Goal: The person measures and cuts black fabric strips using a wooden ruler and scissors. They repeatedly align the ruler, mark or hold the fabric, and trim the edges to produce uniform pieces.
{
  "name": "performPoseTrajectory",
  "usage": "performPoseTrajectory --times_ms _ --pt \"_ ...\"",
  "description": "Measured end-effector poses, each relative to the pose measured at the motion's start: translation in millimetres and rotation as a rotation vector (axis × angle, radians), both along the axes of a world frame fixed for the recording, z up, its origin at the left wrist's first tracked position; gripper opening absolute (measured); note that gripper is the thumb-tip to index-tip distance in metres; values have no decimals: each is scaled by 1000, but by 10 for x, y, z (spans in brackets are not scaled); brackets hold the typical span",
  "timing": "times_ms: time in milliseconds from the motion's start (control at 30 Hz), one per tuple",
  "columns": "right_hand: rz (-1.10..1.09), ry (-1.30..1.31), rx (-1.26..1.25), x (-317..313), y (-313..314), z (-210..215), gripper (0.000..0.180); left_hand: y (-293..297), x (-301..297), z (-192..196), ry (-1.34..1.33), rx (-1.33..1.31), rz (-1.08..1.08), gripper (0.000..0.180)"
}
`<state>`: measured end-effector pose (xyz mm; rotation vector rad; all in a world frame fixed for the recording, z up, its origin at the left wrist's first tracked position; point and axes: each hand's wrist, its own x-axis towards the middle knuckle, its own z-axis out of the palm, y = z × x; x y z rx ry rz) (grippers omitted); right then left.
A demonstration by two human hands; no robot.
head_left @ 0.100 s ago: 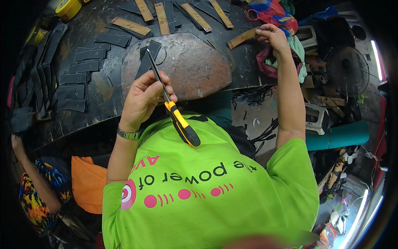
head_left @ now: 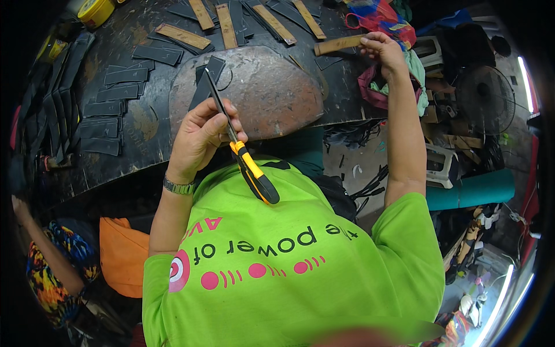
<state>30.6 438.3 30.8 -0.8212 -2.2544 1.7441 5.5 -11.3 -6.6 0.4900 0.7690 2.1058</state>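
My left hand [head_left: 199, 136] is closed on a pair of scissors [head_left: 252, 176] by the blades. Their tips point up and away, and the yellow and black handles hang toward my shirt. Farther right, my right hand [head_left: 383, 53] pinches the right end of a flat tan strip [head_left: 338, 45]. Dark flat pieces [head_left: 328, 61] show just under that strip. Two crossed dark pieces [head_left: 206, 81] lie beyond my left hand on a worn brown board [head_left: 266, 87].
Several tan strips [head_left: 226, 26] rest on dark pieces along the far side of the table [head_left: 147, 168]. Overlapping dark pieces [head_left: 118, 92] lie at left, beside long dark strips [head_left: 58, 110]. A person's arm [head_left: 49, 248] is at lower left. A fan [head_left: 487, 98] stands at right.
My right hand has shifted slightly right, and the tan strip has tilted flatter, showing dark pieces under it. The other person's hand at left has moved outward. My left hand stays put.
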Motion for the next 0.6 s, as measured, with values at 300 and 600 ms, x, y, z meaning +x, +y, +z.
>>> performPoseTrajectory --times_ms 300,600 --pt "23 46 -150 81 133 -24 25 6 -7 -5 5 7 -4 16" --pt "96 -12 -70 59 92 -67 28 7 -5 -2 0 10 -5 16"
